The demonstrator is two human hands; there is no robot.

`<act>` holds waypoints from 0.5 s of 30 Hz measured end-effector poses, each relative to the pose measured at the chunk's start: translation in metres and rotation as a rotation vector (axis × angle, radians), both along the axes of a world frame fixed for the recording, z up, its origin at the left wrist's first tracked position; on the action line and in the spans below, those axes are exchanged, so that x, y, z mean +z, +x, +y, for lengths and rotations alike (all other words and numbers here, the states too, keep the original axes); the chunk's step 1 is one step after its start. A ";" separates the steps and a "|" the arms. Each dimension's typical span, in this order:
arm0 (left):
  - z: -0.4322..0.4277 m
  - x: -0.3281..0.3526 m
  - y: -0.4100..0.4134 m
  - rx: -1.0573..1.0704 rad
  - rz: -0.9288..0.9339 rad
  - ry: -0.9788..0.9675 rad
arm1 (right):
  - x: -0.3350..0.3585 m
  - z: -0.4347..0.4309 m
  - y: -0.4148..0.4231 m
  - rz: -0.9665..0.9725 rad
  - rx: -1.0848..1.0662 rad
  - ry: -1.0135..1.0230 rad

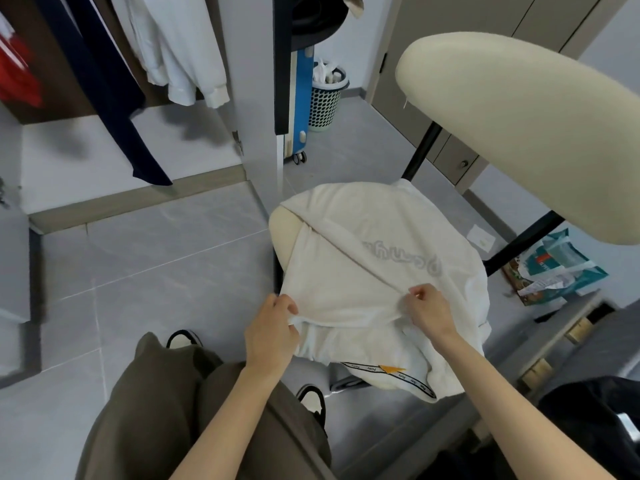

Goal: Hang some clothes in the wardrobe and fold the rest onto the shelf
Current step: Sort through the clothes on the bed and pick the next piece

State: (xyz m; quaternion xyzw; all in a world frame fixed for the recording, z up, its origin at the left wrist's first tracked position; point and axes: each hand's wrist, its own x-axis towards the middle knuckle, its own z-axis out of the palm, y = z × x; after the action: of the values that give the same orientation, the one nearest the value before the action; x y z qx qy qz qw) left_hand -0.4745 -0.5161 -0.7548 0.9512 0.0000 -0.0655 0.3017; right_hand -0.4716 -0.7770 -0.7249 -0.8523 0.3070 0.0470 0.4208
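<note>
Two bare forearms reach forward and down from the bottom edge of the view. The left hand has fingers curled, pinching white fabric. The right hand, knuckles up, fingers bent, pinches the same fabric just beside it.

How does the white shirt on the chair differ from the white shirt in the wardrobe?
The white shirt on the chair lies spread over the seat, pinched by the left hand and the right hand; the white shirt in the wardrobe hangs untouched. The chair one shows grey lettering; the hanging one looks plain. Both are white.
</note>
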 end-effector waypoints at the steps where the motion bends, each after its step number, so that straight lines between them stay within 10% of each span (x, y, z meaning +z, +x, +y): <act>1: -0.001 -0.002 -0.001 -0.037 0.023 0.016 | -0.001 -0.003 -0.002 0.045 0.033 0.006; 15: -0.021 -0.004 0.055 -0.081 -0.174 -0.229 | -0.008 0.041 0.114 0.031 0.277 -0.020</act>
State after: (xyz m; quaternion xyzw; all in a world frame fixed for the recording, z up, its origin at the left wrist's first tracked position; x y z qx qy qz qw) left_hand -0.4198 -0.5367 -0.7588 0.9119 -0.0720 0.0056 0.4041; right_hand -0.3574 -0.7361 -0.7325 -0.8899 0.1934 0.1144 0.3969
